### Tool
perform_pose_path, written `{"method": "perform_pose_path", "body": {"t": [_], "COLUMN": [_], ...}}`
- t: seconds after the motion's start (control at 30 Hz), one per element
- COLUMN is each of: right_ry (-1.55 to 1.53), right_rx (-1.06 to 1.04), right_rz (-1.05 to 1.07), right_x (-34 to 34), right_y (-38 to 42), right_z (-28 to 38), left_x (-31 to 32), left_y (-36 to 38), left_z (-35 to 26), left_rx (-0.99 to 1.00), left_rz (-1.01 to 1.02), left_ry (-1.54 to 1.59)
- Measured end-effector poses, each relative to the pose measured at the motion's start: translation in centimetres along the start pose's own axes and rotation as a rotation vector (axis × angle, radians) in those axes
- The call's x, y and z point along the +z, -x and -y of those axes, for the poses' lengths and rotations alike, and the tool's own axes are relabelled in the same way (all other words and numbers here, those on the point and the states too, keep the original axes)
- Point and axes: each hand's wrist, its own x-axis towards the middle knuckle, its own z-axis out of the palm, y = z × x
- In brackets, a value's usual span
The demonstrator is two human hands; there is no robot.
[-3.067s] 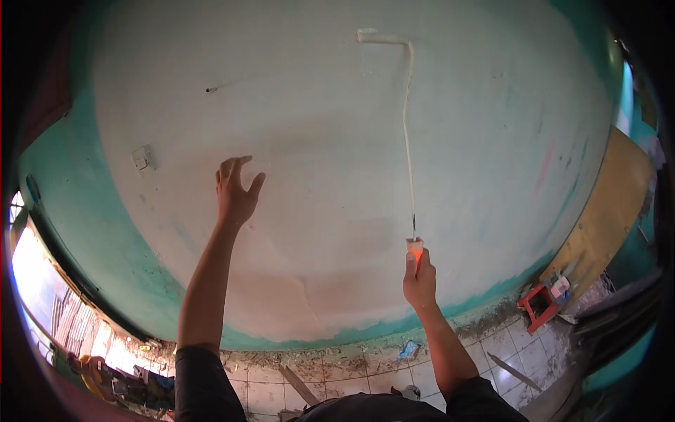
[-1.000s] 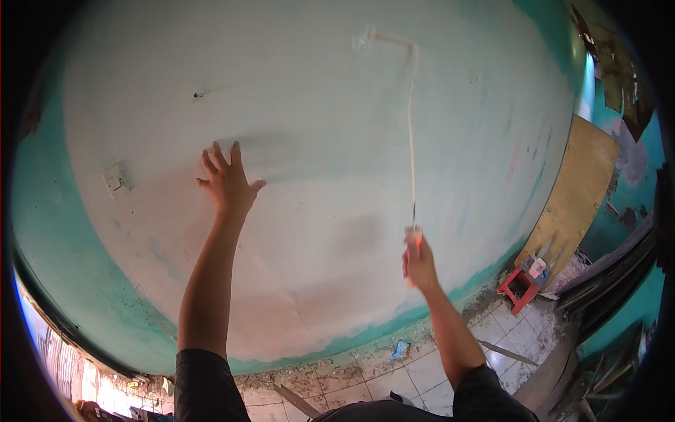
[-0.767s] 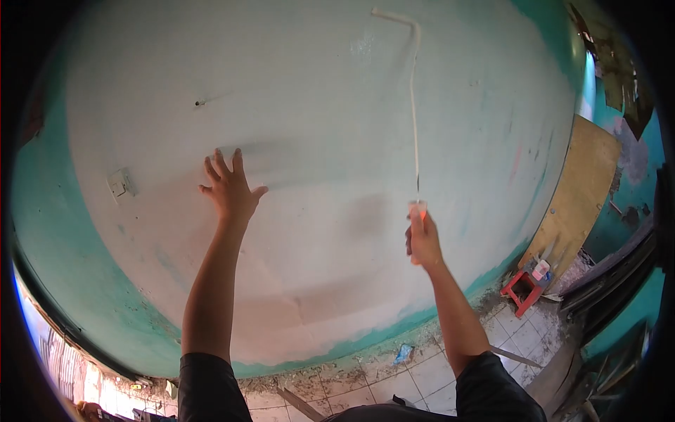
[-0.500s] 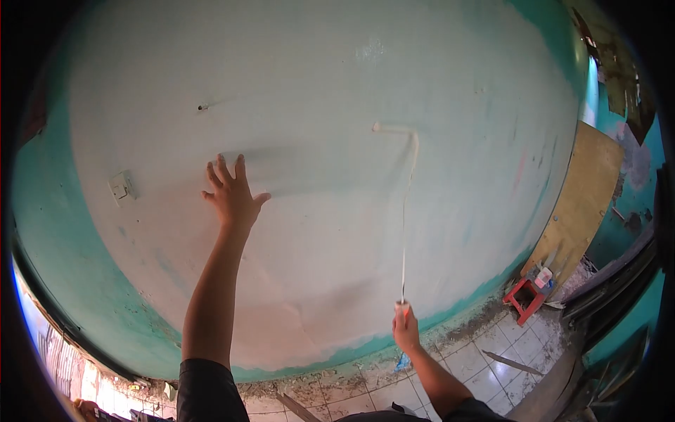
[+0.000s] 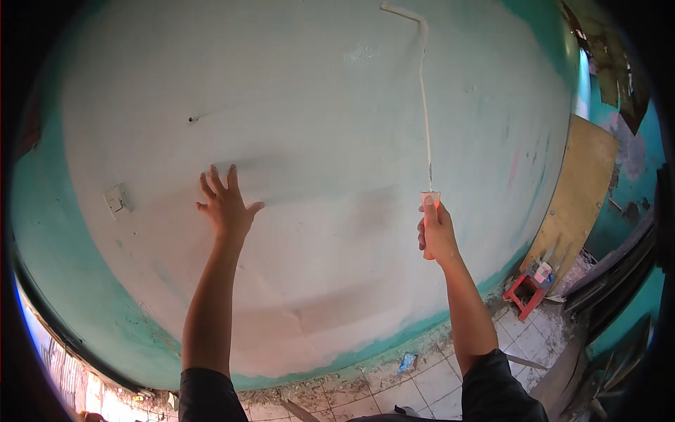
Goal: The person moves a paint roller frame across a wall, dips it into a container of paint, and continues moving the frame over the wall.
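Risen since half a second ago: paint roller [image 5: 402,10] back near the wall [image 5: 316,91] top. Right hand [image 5: 437,232] grip closed on its handle, below. Left hand [image 5: 225,207] open, flat on wall.

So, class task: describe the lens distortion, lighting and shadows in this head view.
Head view: a fisheye lens bows the white wall into a dome, with black corners. Daylight glares at the lower left edge. A soft grey shadow smears the wall beside the left hand. The right hand and paint roller look sharp.
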Motion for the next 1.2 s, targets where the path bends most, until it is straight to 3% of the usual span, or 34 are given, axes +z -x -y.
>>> {"method": "perform_pose_path", "body": {"t": [0.2,0.3,0.4,0.53,0.7,0.8,1.0,1.1,1.2], "right_ry": [-0.046,-0.074,-0.11,0.007,0.002,0.024,-0.077,-0.13,-0.057], "right_rx": [-0.1,0.03,0.054,-0.068,0.017,-0.029,0.027,0.029,-0.053], "right_rz": [0.03,0.064,0.038,0.027,0.011,0.028,0.112,0.126,0.069], "right_x": [-0.1,-0.5,-0.6,-1.3,-2.1,-2.7,-3.0,-3.8,-3.5], "right_y": [5.3,8.6,8.6,2.7,-1.8,-0.9,7.5,7.3,3.5], "right_z": [-11.6,-16.0,-15.6,-7.8,0.7,-2.5,-15.2,-16.0,-10.1], "left_x": [0.4,0.9,1.0,0.8,0.5,0.3,0.9,0.7,1.0], "left_y": [-0.1,0.0,-0.1,-0.1,0.0,0.0,-0.1,0.0,0.0], "left_z": [0.1,0.4,0.4,0.4,0.2,0.2,0.3,0.3,0.5], "left_rx": [-0.001,0.0,0.003,0.007,-0.002,-0.003,-0.001,-0.005,0.002], "left_rz": [-0.025,-0.026,-0.035,-0.027,-0.003,0.002,-0.02,-0.007,-0.011], "left_ry": [0.023,0.021,0.015,0.013,0.009,0.023,0.028,0.007,0.002]}}
